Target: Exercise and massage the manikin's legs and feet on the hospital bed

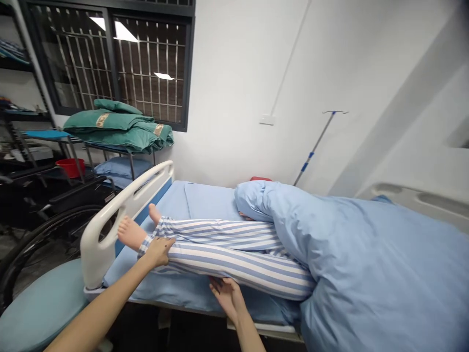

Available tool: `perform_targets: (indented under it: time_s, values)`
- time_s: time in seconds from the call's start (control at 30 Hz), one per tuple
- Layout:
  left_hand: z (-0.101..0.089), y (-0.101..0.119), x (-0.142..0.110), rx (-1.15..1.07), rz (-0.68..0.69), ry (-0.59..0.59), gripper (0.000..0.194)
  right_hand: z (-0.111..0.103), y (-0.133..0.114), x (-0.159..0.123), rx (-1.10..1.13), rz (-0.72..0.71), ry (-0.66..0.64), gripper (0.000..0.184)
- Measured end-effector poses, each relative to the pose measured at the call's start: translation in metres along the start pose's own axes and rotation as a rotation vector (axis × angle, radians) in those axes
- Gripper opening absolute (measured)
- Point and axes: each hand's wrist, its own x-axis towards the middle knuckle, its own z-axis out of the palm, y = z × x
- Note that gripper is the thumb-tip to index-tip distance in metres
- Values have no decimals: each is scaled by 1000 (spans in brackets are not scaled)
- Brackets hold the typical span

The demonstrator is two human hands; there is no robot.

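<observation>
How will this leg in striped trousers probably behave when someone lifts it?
The leg will probably feel heavy and limp, lying full length on the mattress. It may roll sideways, since the left hand holds only near the ankle. The right hand at its underside should help steady it.

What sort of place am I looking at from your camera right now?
Probably a hospital ward or a nursing training room: there's a white hospital bed rail, an IV pole by the wall, and folded green linen stacked near the window.
</observation>
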Motion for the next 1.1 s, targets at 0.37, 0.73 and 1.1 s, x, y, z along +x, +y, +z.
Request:
perform_targets:
  time_s: [0.37,0.73,1.1]
  values:
    - [61,88,33,-402,-147,231,55,72,-93,-39,-150,-236,-121,12]
    - [53,91,35,-412,-79,140,56,79,-94,-40,-223,-283,-57,14]
    - [-15,34,24,6,78,238,62,64,-62,-40,-17,-201,-125,6]
